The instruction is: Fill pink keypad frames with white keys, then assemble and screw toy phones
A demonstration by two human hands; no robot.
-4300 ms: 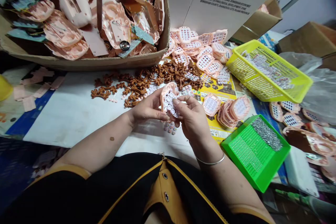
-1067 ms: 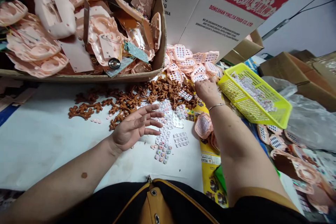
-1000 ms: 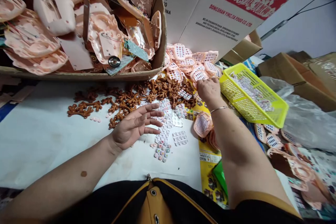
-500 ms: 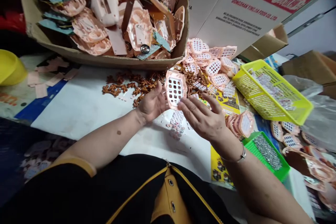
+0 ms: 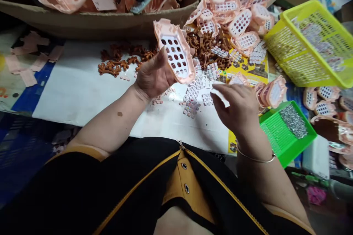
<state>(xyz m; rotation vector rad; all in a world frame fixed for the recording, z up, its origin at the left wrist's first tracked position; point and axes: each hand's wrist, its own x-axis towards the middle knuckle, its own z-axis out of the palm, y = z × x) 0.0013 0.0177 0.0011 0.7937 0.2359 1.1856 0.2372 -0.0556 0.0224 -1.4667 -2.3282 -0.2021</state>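
My left hand (image 5: pixel 154 75) grips a pale pink plastic shell (image 5: pixel 185 49) by its lower left edge, thumb across the front. The shell is tilted, and its white inner face has rows of square holes. My right hand (image 5: pixel 237 106) is apart from the shell, low over the right of the white table surface. Its thumb and forefinger are parted, and nothing shows between them. Close to its fingertips lie clusters of small whitish button pieces (image 5: pixel 191 95). Behind the shell is a heap of brown plastic pieces (image 5: pixel 211 47).
A cardboard box (image 5: pixel 110 25) of pink shells stands at the back left. More pink shells (image 5: pixel 239 22) pile up behind the brown heap. To the right are a yellow basket (image 5: pixel 296 68), a green tray (image 5: pixel 284 154) of small metal parts and a stack of shells (image 5: pixel 277 91).
My right hand has come off the shell and moved right, towards the table. My left hand keeps the shell, now tilted. The camera view has dipped.
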